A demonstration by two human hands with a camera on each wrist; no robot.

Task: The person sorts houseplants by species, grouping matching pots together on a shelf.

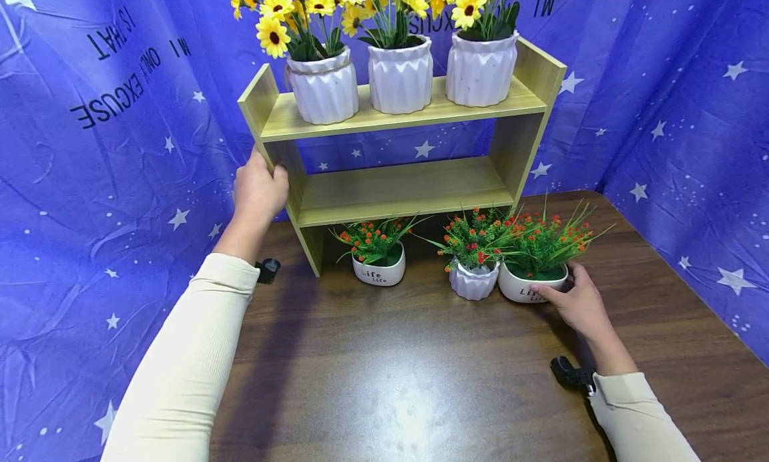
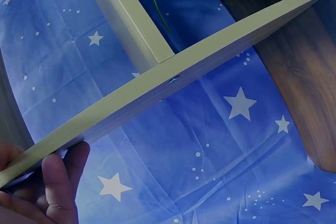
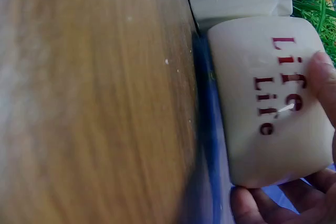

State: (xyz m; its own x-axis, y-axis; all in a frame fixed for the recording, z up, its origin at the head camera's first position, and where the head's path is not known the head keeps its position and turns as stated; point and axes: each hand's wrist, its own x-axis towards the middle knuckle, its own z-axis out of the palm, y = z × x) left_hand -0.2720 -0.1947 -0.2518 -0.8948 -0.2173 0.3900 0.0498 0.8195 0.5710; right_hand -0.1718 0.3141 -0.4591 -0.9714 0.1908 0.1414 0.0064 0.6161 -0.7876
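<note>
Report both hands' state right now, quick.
Left hand: closed, holding the shelf by its left side.
Right hand: closed, holding the rightmost white flowerpot.

The pale wood-grain shelf (image 1: 405, 185) stands upright on the table (image 1: 360, 355), two level boards running between its flat side panels, which rise above the upper board. The white "Life" planter (image 1: 515, 283) sits upright by the shelf's lower right end, low, rounded and glossy, its dark red lettering facing front. Green grassy leaves and small orange-red flowers fill it, spreading past the rim.
</note>
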